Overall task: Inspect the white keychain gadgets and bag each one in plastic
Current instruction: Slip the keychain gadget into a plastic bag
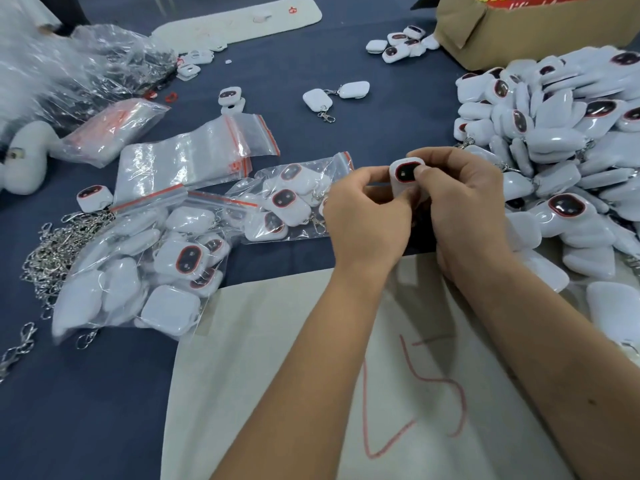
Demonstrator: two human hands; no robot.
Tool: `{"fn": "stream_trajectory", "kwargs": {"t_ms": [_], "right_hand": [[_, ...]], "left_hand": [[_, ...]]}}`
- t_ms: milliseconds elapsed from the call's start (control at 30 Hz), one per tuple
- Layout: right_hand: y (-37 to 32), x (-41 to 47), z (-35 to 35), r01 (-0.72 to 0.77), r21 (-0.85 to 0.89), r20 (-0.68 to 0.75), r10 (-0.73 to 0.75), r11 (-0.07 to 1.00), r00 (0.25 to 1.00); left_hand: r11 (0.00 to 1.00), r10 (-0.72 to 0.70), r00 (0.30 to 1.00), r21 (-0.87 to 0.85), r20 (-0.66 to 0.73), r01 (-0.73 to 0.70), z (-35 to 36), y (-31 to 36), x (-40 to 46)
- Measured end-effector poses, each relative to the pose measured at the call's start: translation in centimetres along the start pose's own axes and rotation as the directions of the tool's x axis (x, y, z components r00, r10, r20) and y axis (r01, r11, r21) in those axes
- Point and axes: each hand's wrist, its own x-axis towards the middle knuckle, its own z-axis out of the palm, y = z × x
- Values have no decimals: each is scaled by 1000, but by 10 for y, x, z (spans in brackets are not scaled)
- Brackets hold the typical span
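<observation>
Both hands hold one white keychain gadget (403,178) upright over the table's middle; its dark oval face with a red rim points toward me. My left hand (367,220) grips its lower left side. My right hand (460,206) wraps its right side, with the thumb pressed on the face. A large heap of loose gadgets (561,150) lies to the right. Empty zip bags with red seals (187,161) lie to the left, next to two filled bags (287,202) (145,271).
A beige sheet with red marker writing (381,375) lies under my forearms on the blue tablecloth. Metal clasps (52,251) are piled at the left. A cardboard box (540,26) stands at the back right. Crumpled plastic (79,64) and a white plush toy (24,157) sit at the far left.
</observation>
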Motion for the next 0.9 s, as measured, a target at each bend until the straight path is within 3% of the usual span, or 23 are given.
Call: {"fn": "stream_trajectory", "kwargs": {"t_ms": [200, 433, 633, 733, 800, 900], "right_hand": [[3, 0, -1, 13, 33, 47, -14, 999, 999], [4, 2, -1, 36, 5, 123, -37, 999, 992], [5, 3, -2, 81, -46, 178, -72, 996, 981], [5, 3, -1, 57, -1, 138, -56, 998, 989], [5, 3, 0, 21, 40, 118, -26, 999, 993], [6, 4, 0, 23, 0, 100, -23, 1000, 995]], "left_hand": [[996, -67, 998, -56, 15, 68, -4, 2, 4], [990, 139, 990, -26, 4, -139, -15, 6, 5], [994, 104, 985, 12, 136, -107, -31, 12, 11], [949, 219, 973, 213, 73, -230, -35, 15, 12], [849, 329, 944, 439, -6, -293, -37, 16, 13], [714, 341, 938, 665, -58, -219, -38, 13, 15]]}}
